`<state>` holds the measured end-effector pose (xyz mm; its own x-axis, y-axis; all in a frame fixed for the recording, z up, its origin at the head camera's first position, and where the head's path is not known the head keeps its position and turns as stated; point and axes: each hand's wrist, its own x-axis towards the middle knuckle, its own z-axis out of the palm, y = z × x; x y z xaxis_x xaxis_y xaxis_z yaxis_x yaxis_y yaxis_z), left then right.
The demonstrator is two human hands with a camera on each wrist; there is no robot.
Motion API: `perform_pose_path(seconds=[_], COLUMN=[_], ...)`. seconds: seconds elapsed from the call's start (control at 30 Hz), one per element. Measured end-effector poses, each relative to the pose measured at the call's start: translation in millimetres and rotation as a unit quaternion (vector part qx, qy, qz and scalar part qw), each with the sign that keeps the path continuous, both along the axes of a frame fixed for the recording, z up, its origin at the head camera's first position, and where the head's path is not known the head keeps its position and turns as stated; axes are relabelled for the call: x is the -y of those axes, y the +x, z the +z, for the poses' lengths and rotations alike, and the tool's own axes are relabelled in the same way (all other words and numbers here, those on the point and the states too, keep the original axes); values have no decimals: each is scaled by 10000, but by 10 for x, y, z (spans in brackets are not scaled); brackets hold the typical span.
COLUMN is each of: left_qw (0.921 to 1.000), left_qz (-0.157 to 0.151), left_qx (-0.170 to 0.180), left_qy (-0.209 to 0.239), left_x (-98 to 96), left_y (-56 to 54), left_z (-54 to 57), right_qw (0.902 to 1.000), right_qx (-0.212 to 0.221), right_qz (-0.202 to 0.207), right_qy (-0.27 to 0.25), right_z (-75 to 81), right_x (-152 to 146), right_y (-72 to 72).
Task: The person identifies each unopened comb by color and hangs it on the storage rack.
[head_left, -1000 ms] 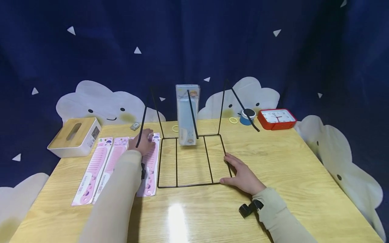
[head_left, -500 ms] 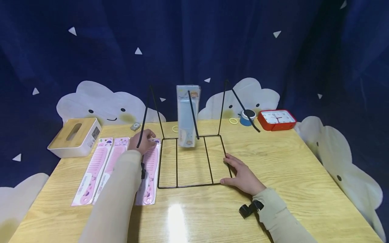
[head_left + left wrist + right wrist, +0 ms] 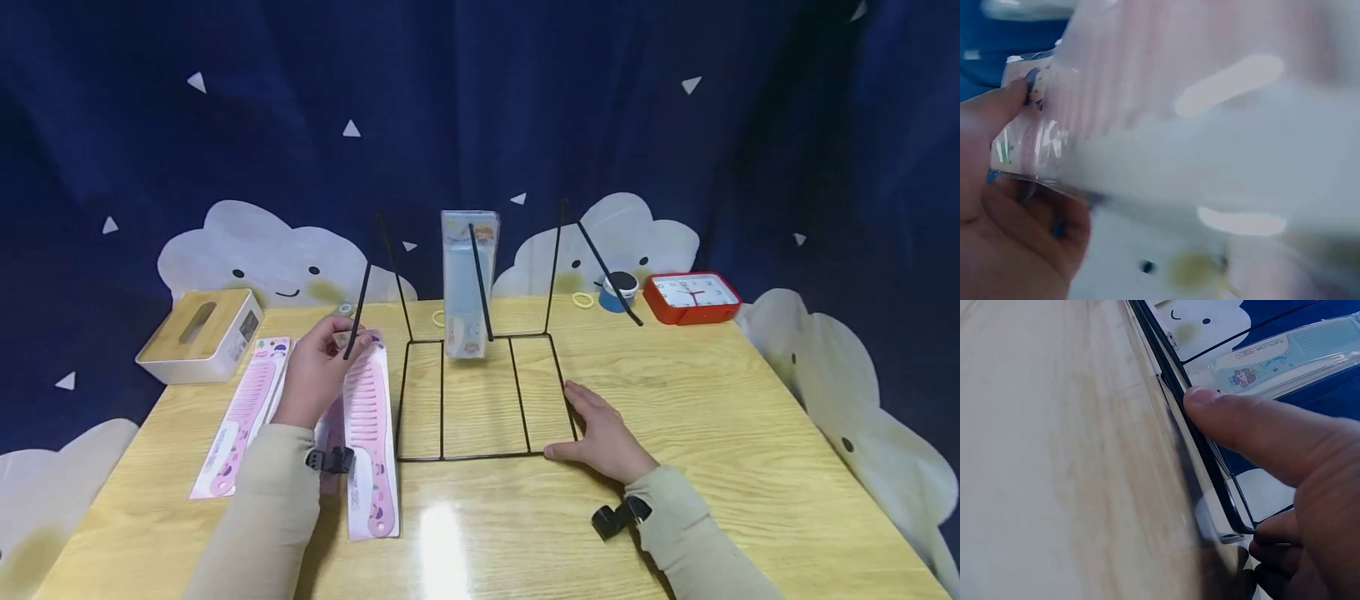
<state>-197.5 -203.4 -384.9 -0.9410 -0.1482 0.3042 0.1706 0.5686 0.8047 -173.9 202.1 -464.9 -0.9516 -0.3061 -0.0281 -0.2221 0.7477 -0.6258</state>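
Note:
My left hand [image 3: 315, 371] pinches the top end of a pink comb in clear packaging [image 3: 371, 450], thumb on one face and fingers behind in the left wrist view. That comb is tilted, its handle end toward me. The thumb and fingers of my right hand [image 3: 603, 437] grip the near right corner of a black wire display rack [image 3: 480, 457]. In the right wrist view the thumb presses on a base bar and the other fingers bend round the corner. A packaged light-blue comb [image 3: 463, 287] hangs upright on the rack's middle hook.
More packaged pink combs [image 3: 243, 417] lie left of the rack, partly covered by my left arm. A tissue box [image 3: 202, 337] stands at the back left. A blue-and-white jar [image 3: 618, 293], a yellow ring [image 3: 582, 300] and a red clock [image 3: 693, 297] sit at the back right.
The pink comb has slid toward me and come up, tilted, in my left hand, which has turned and moved slightly left. My right hand keeps its place on the rack.

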Motion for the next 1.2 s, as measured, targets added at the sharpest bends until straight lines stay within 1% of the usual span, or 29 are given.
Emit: perform_pose_path(seconds=[0.07, 0.17, 0.2, 0.27, 0.33, 0.37, 0.4, 0.47, 0.5, 0.57, 0.63, 0.73, 0.83, 0.9, 0.97, 1.03, 1.13, 1.2], left_qw=[9993, 9954, 9927, 9845, 9732, 9656, 9594, 9508, 9488, 9485, 9511, 9539, 9627, 9648, 9698, 9715, 9778, 9772], left_qz=[-39, -268, -391, -660, -942, -1082, -1161, -1227, -1220, -1141, -1061, -1043, -946, -972, -964, -995, -927, -970], left_qx=[-1, -47, -114, -323, -628, -778, -916, -1123, -1169, -1173, -1100, -981, -958, -925, -938, -922, -944, -889], left_qy=[378, 921, 1139, 1591, 2003, 2233, 2401, 2613, 2668, 2711, 2684, 2637, 2347, 2260, 2036, 1943, 1623, 1664], left_x=[-30, -70, -86, -126, -166, -186, -204, -234, -246, -266, -281, -294, -296, -293, -285, -276, -254, -233], left_y=[207, 515, 608, 765, 870, 904, 930, 957, 963, 964, 960, 947, 913, 868, 795, 692, 493, 335], left_z=[145, 345, 406, 528, 635, 684, 731, 808, 838, 886, 919, 937, 927, 918, 917, 915, 914, 919], right_qw=[10000, 9999, 9999, 9999, 9999, 9999, 9999, 9999, 9999, 9999, 9999, 10000, 10000, 9999, 9999, 9999, 9999, 9999], right_qx=[-24, -35, -33, -26, -33, -33, -40, -24, -15, 21, 40, 44, 43, 52, 69, 90, 89, 59], right_qz=[-17, -1, 6, -13, -34, -41, -42, -44, -48, -54, -52, -43, -55, -60, -63, -59, -68, -65], right_qy=[92, 135, 144, 144, 140, 131, 133, 129, 132, 125, 109, 77, 68, 81, 92, 99, 95, 75], right_z=[5, 13, 15, 19, 27, 29, 33, 36, 35, 33, 32, 31, 23, 16, 18, 19, 20, 19], right_x=[-2, -3, -3, -9, -11, -13, -12, -11, -11, -9, -4, 3, 5, 3, 2, 1, 2, 5], right_y=[0, -4, -7, -12, -17, -19, -18, -15, -13, -7, -1, 4, 6, 8, 6, 6, 5, 2])
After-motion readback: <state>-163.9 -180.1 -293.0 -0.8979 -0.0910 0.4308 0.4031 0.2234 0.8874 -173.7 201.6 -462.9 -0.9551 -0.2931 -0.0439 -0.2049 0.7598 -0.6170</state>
